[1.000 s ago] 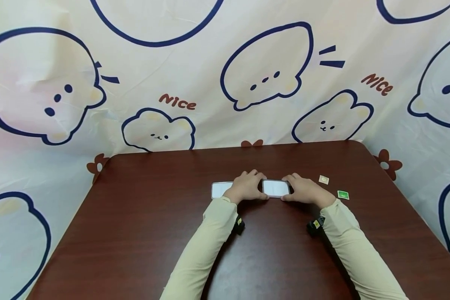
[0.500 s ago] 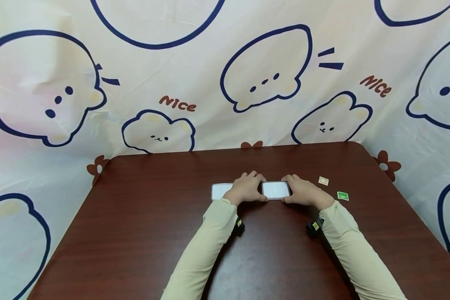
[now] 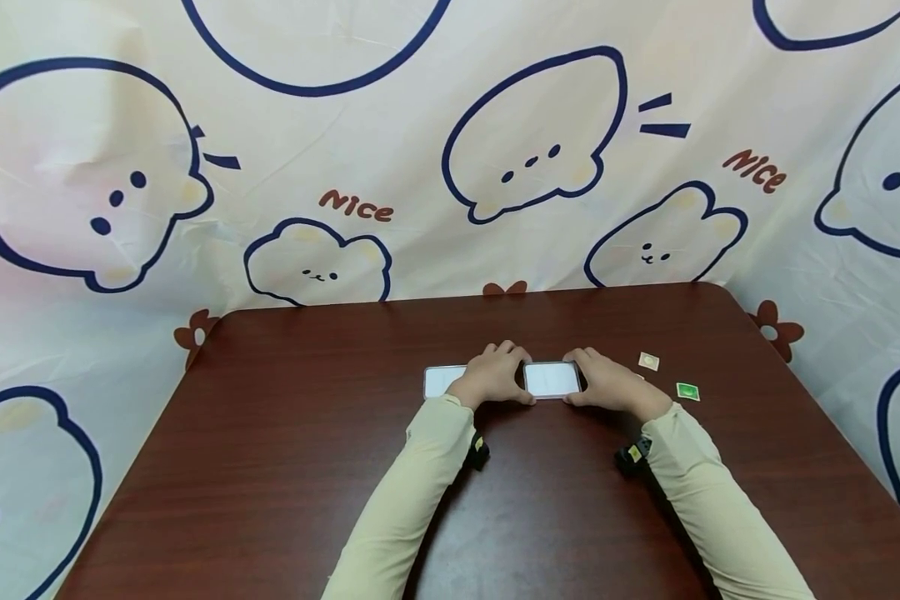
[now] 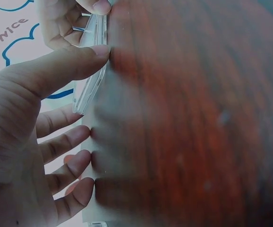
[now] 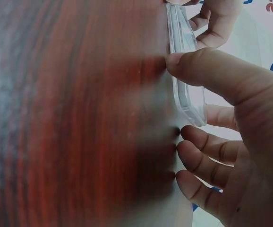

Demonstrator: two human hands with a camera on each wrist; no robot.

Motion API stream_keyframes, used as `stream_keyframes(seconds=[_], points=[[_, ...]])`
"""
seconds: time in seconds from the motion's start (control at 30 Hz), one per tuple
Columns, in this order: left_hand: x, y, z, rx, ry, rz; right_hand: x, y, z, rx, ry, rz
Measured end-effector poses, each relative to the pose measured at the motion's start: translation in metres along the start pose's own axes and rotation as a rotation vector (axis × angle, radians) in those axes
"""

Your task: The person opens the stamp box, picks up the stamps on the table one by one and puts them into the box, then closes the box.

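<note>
A flat, clear plastic case [image 3: 552,380] with a white face lies on the table between both hands. My left hand [image 3: 495,375] pinches its left end, thumb along the near long edge and forefinger at the far side. The right hand [image 3: 607,382] holds the opposite end the same way. In the left wrist view the transparent edge of the case [image 4: 90,90] shows under the thumb [image 4: 70,68], with the other fingertips touching the tabletop. The right wrist view shows the right thumb [image 5: 198,66] against the case's side [image 5: 183,97].
A second, similar white-faced case [image 3: 442,380] lies left of the left hand, partly hidden by it. Right of the right hand are a small cream square [image 3: 648,361] and a small green square [image 3: 687,392]. A patterned cloth [image 3: 420,150] hangs behind the brown table [image 3: 307,450].
</note>
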State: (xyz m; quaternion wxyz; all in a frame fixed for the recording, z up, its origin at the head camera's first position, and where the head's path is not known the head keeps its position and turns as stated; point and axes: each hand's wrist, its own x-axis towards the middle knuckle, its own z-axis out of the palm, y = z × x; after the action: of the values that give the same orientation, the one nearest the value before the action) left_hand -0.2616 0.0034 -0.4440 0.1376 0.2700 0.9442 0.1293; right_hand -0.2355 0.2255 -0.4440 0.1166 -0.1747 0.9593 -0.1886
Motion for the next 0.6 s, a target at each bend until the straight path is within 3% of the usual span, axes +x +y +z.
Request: stream_keyframes(seconds=[0.3, 0.6], points=[[-0.0007, -0.0003, -0.0008, -0.007, -0.016, 0.007, -0.0002, 0.0026, 0.0014, -0.128, 0.051, -0.045], [0.0003, -0.0028, 0.0007, -0.012, -0.011, 0.017, 0.0012, 0.0044, 0.0042, -0.152, 0.117, -0.076]])
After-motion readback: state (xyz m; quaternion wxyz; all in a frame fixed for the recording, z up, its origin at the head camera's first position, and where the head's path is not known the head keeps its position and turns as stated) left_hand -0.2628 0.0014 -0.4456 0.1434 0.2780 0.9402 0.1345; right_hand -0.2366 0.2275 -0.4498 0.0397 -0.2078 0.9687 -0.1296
